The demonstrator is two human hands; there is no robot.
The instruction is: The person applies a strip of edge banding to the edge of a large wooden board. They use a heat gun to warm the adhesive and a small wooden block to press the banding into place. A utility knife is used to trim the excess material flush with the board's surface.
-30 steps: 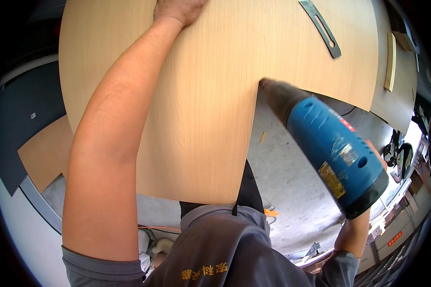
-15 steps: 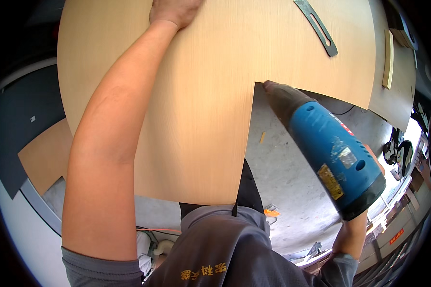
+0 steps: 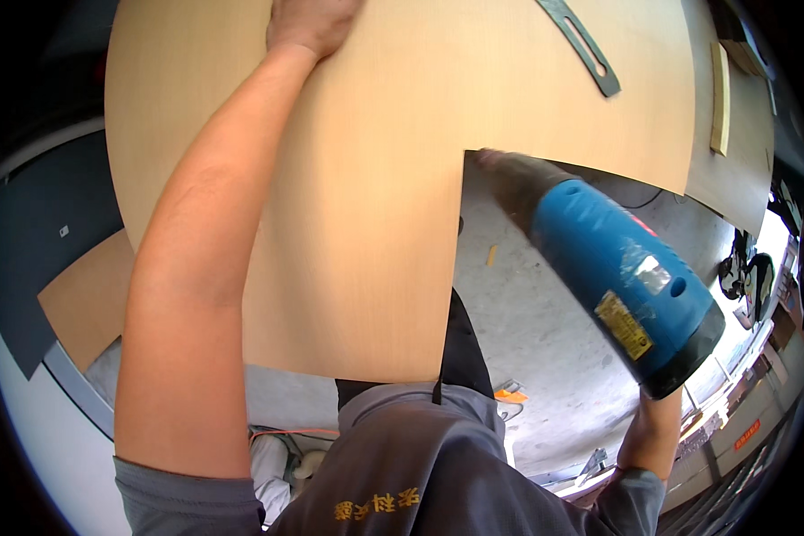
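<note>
A large pale wood-grain board (image 3: 366, 223) fills the middle, with a square notch cut out of its near right side. On its far part rests my left hand (image 3: 313, 22), cut by the top edge of the view; its fingers do not show. My right hand, hidden behind the tool, grips a blue heat gun (image 3: 616, 268); only the wrist (image 3: 663, 413) shows below it. The gun's dark nozzle (image 3: 518, 183) points at the inner corner of the notch, its tip at the board's edge. Whether it touches, I cannot tell.
A slotted dark metal plane blade (image 3: 582, 46) lies on the board's far right. Beyond it, a wood strip (image 3: 719, 98) rests on another panel (image 3: 732, 183). Grey concrete floor (image 3: 500, 322) shows through the notch. A brown sheet (image 3: 85, 299) stands at left.
The heat gun has shifted slightly left, its nozzle tip closer to the notch's inner corner. My left hand, the blade and the board all appear slightly further left in the view.
</note>
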